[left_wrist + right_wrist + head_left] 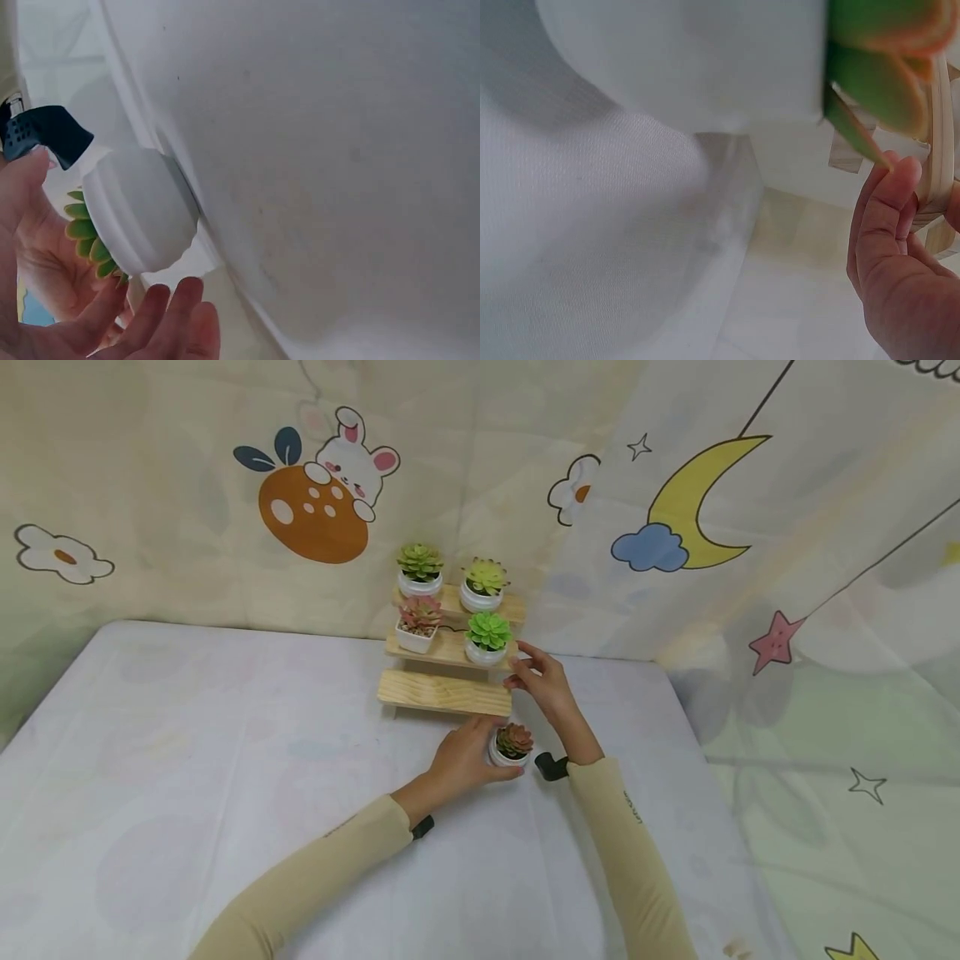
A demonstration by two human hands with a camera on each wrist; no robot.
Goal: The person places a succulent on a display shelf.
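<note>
In the head view my left hand [463, 753] curves round a small white pot [510, 758] with a reddish-green succulent [515, 740], thumb at its front and fingers behind. The left wrist view shows this pot [142, 214] at the tabletop, its leaves by the fingers [184, 315]. My right hand [551, 687] holds the right end of a three-tier wooden plant stand [446, 692], pinching it between thumb and fingers. From the right wrist, the hand [900, 247] is at the wood [937, 150], and the pot [697, 60] looms blurred in front.
Two green succulents [420, 562] in white pots stand on the top tier. On the middle tier are a pink succulent [420, 614] in a square pot and a bright green one [489, 632]. A white cloth covers the table [225, 760]; a printed curtain [480, 468] hangs behind.
</note>
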